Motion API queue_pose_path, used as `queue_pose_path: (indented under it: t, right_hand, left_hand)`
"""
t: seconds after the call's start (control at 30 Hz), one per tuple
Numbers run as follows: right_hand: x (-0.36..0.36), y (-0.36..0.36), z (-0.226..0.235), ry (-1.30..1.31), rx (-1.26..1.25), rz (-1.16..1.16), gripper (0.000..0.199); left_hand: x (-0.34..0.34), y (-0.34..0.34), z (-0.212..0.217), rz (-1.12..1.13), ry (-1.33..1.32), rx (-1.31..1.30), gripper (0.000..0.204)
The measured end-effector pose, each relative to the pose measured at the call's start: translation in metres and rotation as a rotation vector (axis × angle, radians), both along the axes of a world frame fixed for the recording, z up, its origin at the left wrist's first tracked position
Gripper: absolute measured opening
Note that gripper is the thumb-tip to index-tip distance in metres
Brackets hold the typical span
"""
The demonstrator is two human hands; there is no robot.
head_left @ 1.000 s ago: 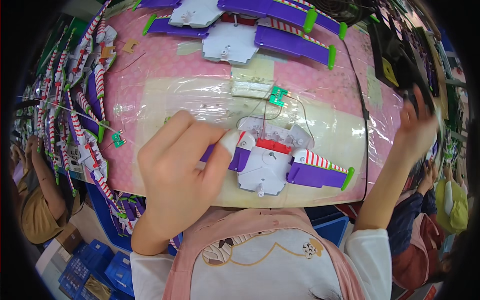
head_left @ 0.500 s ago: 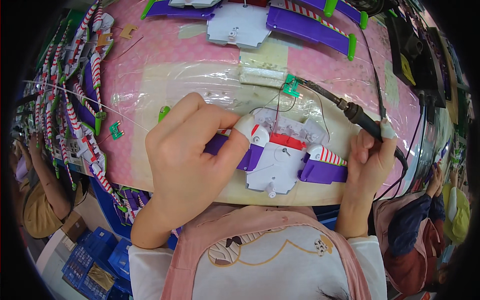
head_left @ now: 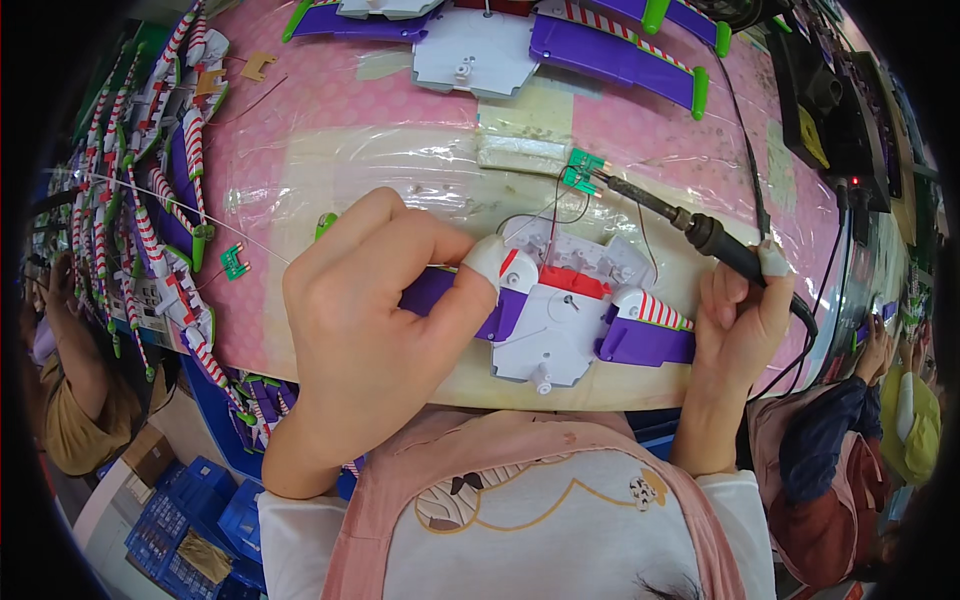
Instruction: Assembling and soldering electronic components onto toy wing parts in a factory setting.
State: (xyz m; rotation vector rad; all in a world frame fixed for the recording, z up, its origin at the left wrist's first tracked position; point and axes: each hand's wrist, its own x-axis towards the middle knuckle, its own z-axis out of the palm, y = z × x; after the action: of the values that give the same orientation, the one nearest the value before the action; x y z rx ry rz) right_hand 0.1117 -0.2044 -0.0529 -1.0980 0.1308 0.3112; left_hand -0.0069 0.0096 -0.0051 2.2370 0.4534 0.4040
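You have one purple-and-white toy wing assembly [head_left: 560,310] under your two hands, and one soldering iron [head_left: 700,235]. Two more such assemblies [head_left: 480,45] lie across the bench top, with three small green circuit boards [head_left: 580,170] nearby.

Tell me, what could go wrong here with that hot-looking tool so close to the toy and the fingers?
The soldering iron in the right hand has its tip at the small green boards, beside thin wires; a slip might scorch them or the clear plastic sheet. The left hand pins the toy near that tip, so a finger could get burned. The iron's cord might snag.
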Motion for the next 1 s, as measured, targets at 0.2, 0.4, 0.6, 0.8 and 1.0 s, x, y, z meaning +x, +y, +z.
queue_pose_path:
  t: [0.2, 0.4, 0.6, 0.8, 1.0]
  right_hand:
    - [0.001, 0.002, 0.001, 0.011, -0.018, -0.008, 0.017]
    - [0.001, 0.003, -0.002, 0.010, -0.054, -0.009, 0.015]
    - [-0.002, 0.000, -0.001, 0.025, 0.029, -0.039, 0.014]
    - [-0.003, -0.002, -0.003, -0.030, 0.018, 0.014, 0.015]
    - [-0.002, 0.003, -0.002, -0.014, -0.063, -0.014, 0.017]
  left_hand:
    - [0.003, 0.000, 0.001, 0.015, 0.008, 0.025, 0.007]
    - [0.008, 0.000, -0.002, 0.016, -0.015, 0.045, 0.008]
    - [0.005, 0.001, 0.000, 0.021, 0.009, 0.018, 0.009]
    - [0.005, -0.001, 0.005, 0.008, 0.048, 0.014, 0.008]
    - [0.007, 0.000, 0.002, 0.014, 0.047, 0.066, 0.009]
